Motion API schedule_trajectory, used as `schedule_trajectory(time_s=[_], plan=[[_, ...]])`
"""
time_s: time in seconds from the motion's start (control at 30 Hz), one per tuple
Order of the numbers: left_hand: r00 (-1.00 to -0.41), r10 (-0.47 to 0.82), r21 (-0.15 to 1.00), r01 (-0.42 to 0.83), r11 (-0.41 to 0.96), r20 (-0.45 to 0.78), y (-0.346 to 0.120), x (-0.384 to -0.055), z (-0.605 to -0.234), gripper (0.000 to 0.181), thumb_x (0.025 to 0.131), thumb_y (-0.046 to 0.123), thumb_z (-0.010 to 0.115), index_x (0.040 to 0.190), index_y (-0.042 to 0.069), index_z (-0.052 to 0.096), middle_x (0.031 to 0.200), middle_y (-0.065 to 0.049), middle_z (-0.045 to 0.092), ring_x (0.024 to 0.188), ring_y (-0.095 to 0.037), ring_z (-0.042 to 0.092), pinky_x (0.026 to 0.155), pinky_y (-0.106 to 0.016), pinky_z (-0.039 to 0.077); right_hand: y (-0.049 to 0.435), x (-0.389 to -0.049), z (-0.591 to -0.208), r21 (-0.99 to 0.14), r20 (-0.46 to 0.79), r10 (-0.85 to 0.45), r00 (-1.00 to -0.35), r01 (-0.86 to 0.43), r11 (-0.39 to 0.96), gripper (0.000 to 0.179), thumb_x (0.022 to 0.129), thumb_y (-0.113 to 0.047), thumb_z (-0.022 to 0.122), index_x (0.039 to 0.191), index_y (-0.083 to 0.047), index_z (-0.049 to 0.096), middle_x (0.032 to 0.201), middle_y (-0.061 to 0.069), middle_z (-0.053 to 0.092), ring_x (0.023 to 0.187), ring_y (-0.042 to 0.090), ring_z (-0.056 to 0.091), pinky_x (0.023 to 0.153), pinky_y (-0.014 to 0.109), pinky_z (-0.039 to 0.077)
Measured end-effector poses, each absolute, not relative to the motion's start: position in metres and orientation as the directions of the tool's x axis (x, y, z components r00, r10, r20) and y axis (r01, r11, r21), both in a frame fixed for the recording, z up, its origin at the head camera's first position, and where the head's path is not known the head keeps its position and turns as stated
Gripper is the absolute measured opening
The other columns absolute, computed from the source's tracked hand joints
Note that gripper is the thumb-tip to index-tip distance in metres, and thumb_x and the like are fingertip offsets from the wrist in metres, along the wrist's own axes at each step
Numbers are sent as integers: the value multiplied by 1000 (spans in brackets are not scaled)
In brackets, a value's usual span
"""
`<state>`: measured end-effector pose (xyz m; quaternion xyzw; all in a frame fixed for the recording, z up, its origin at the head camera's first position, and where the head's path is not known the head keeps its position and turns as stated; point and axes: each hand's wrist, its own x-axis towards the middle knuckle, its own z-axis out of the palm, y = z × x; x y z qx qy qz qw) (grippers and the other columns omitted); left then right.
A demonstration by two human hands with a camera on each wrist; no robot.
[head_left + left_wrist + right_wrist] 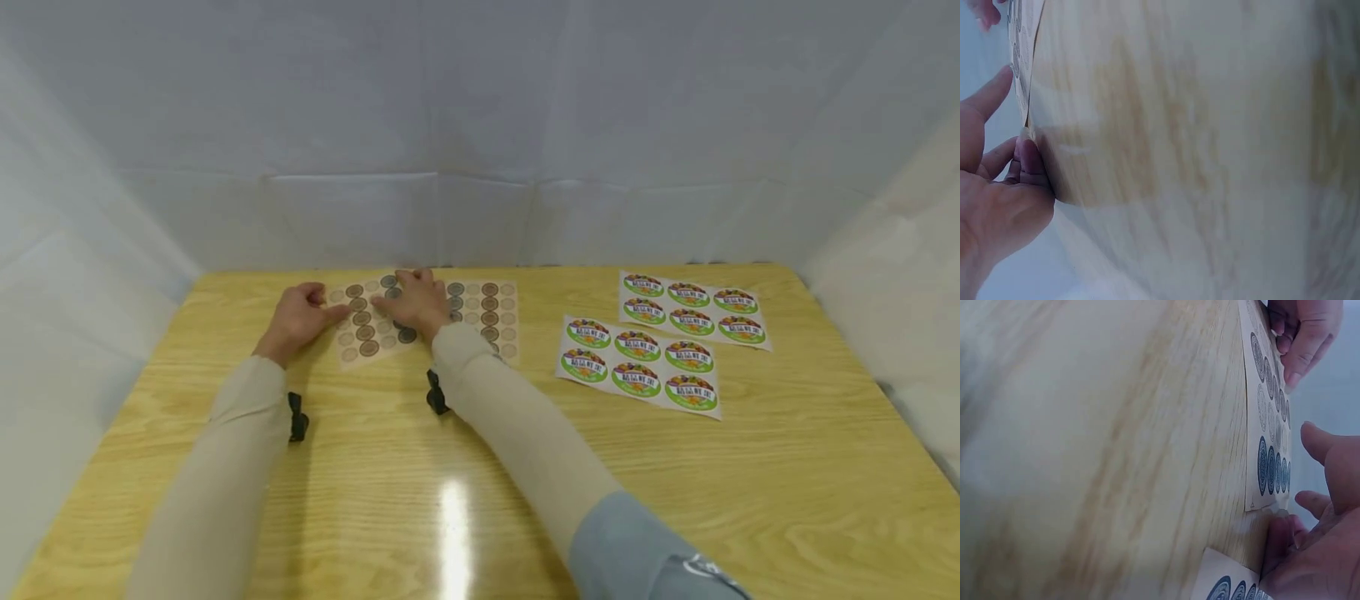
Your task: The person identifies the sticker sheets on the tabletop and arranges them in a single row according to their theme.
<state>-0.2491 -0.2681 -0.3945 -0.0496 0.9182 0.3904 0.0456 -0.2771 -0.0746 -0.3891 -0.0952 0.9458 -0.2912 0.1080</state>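
A pale sheet printed with columns of coin-like circles in brown, beige and dark blue-grey lies at the back left. My left hand is at its left edge, the thumb stretched over the sheet and the fingertips by the edge. Over the sheet's right side is my right hand, its fingertips beside the edge in the right wrist view and its thumb raised apart. A second sheet with similar circles lies just right of that hand, partly hidden by the right forearm.
Two white sheets of oval green labels, a nearer one and a farther one, lie on the right, their edges close together. The wooden table meets a white cloth backdrop just behind the sheets.
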Motion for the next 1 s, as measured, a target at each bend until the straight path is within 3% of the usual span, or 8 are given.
schedule_trajectory(time_s=[0.5, 0.77, 1.0], plan=[[-992, -64, 717, -125, 686, -111, -271, -248, -400, 72, 90, 27, 69, 139, -13, 34, 114, -24, 45, 98, -33, 43, 86, -44, 38, -86, -280, -387, -521, -223, -186, -957, -44, 852, 68, 90, -58, 54, 149, -32, 34, 141, 1, 33, 128, 22, 33, 96, 40, 36], [-990, -74, 726, -135, 674, -116, -268, -252, -404, 69, 89, 26, 69, 138, -11, 38, 109, -20, 45, 92, -30, 42, 81, -41, 37, -85, -283, -388, -415, -214, -173, -961, -71, 907, 67, 90, -61, 52, 148, -34, 35, 136, 2, 36, 124, 23, 36, 91, 38, 39], [-989, -82, 737, -147, 660, -123, -267, -254, -401, 67, 90, 24, 69, 138, -10, 38, 109, -20, 44, 92, -29, 41, 81, -40, 36, -86, -287, -391, -410, -203, -170, -964, -74, 909, 69, 88, -60, 55, 148, -34, 35, 134, 4, 37, 122, 23, 38, 90, 38, 41]])
